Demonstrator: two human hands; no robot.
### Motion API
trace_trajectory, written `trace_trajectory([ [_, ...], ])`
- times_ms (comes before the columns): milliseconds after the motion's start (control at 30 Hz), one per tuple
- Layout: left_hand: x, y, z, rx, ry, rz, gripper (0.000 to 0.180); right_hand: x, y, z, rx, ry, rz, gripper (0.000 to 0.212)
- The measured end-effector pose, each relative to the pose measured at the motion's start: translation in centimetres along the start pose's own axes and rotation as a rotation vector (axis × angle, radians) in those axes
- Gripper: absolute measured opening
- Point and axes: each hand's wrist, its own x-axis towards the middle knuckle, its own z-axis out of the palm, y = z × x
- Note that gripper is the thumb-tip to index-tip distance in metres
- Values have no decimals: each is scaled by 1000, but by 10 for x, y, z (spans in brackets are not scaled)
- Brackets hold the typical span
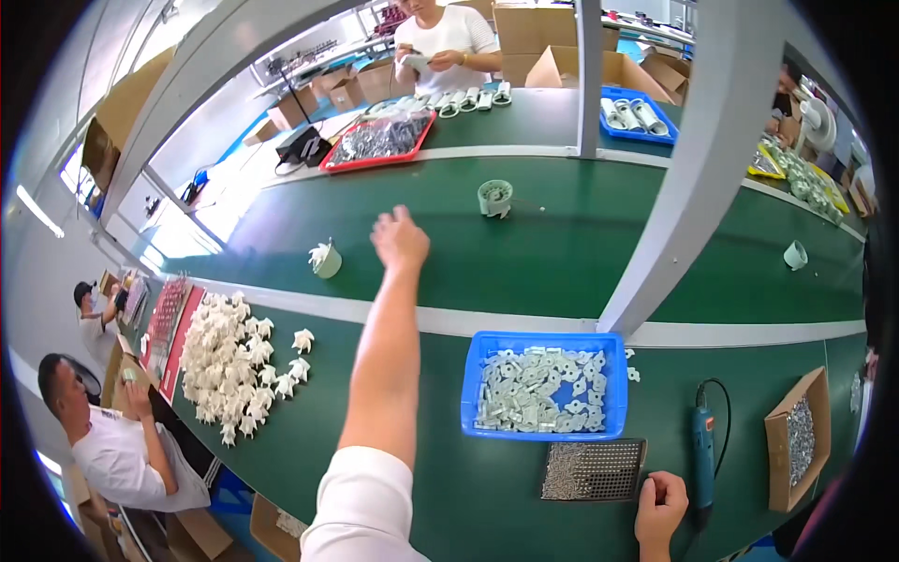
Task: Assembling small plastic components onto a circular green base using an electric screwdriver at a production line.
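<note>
My left hand (401, 241) reaches out over the green conveyor belt (571, 253), fingers loosely stretched, with nothing visible in them. To its left stands a pale green cup-shaped part (328, 263) with a white piece on top. A round pale green housing (494, 199) is on the belt beyond it to the right. Near the front edge, my right hand (661, 508) is closed with curled fingers; what they hold, if anything, is hidden. It is beside a black perforated screw tray (618, 473), partly covered with small screws. Right of that hand lies a blue-grey electric screwdriver (703, 459) with a black cord.
A blue bin (476, 389) holds flat pale parts. White pieces (225, 361) are heaped at left. A cardboard box (779, 459) of small metal parts stands at right. A slanted post (679, 178) rises beside the belt. Co-workers work opposite and at left; a red tray (330, 167) lies across.
</note>
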Motion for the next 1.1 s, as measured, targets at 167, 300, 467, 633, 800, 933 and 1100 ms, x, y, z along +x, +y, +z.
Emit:
trace_trajectory([
  [167,-15,-145,-28,311,-57,-359,62,1,-16,11,43,-54,-10,3],
  [300,-23,-195,-17,-228,-200,-246,63,-1,-11,2,23,-23,-45,5],
  [467,-55,-197,-50,-1353,-168,-409,46,1,-8,1,27,-28,-44,5],
  [633,-134,-157,-132,-2040,-404,-440,44,3,-3,5,52,-48,-15,4],
  [800,-220,-99,-184,-2361,-658,-375,58,-1,-5,0,254,-105,80,8],
  [933,-297,-43,-187,-2533,-1028,-282,74,-4,5,-6,450,-11,81,11],
  [1100,-345,9,-218,-2280,-1349,-256,79,-11,-57,-33,668,-342,60,24],
])
